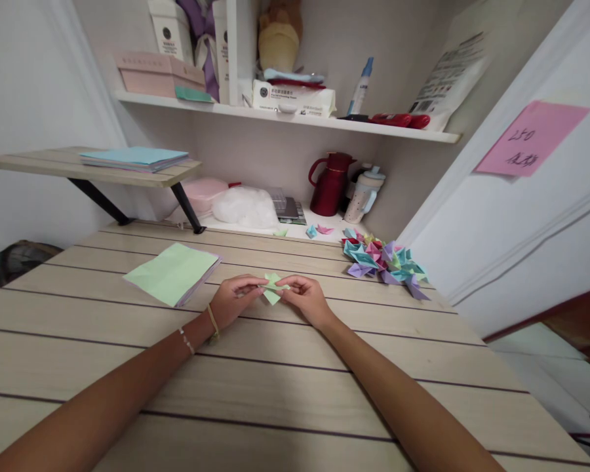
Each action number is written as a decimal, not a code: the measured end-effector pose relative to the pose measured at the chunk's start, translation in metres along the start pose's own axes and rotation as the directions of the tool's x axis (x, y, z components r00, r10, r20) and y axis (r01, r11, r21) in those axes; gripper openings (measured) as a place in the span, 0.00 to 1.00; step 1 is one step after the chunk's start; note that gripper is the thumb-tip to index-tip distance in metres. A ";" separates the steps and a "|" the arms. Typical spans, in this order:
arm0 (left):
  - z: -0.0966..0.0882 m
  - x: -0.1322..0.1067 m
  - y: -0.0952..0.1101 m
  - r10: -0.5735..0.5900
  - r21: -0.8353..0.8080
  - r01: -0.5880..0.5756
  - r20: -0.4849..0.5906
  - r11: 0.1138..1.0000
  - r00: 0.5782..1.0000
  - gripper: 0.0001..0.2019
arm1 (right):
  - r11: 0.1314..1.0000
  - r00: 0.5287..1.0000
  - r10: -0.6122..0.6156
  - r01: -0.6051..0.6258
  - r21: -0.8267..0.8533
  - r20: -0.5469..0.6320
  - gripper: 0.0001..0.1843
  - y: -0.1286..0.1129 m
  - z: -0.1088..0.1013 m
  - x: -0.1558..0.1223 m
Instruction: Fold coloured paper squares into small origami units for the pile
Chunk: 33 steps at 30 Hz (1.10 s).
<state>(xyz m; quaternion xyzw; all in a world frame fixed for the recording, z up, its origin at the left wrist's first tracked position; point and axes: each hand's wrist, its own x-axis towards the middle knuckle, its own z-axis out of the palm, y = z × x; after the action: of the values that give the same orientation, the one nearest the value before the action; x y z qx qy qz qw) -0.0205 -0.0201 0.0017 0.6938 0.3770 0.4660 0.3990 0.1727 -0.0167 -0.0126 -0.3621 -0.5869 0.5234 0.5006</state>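
A small piece of light green origami paper, folded into a shape with several points, is held just over the middle of the table. My left hand pinches its left side between thumb and fingers. On the opposite side, my right hand grips it the same way. Left of my hands lies a stack of square paper, light green on top with purple sheets beneath. A pile of folded origami pieces in blue, pink, purple, green and red sits at the back right.
A small raised shelf on black legs stands at the back left, bearing blue-topped paper. Along the back are a red jug, a pale tumbler and a white plastic bag. A white shelf spans above.
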 end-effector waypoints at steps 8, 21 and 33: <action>0.001 -0.001 0.008 0.060 0.171 -0.081 0.127 0.982 0.990 0.15 | 0.999 0.996 -0.051 0.050 0.016 0.070 0.22 -0.004 0.002 -0.002; 0.000 0.001 -0.002 -0.077 -0.108 0.078 0.010 0.991 0.997 0.10 | 0.999 0.999 -0.053 0.053 -0.004 -0.003 0.14 -0.005 0.006 -0.002; 0.002 0.000 -0.007 -0.068 0.050 0.067 0.024 0.997 0.997 0.17 | 0.950 0.993 -0.113 0.116 -0.290 0.026 0.19 -0.004 0.003 -0.002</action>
<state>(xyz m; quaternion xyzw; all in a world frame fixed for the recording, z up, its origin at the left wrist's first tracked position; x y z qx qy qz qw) -0.0197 -0.0176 -0.0046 0.6963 0.4062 0.4341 0.4022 0.1710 -0.0202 -0.0092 -0.3947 -0.6798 0.4031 0.4685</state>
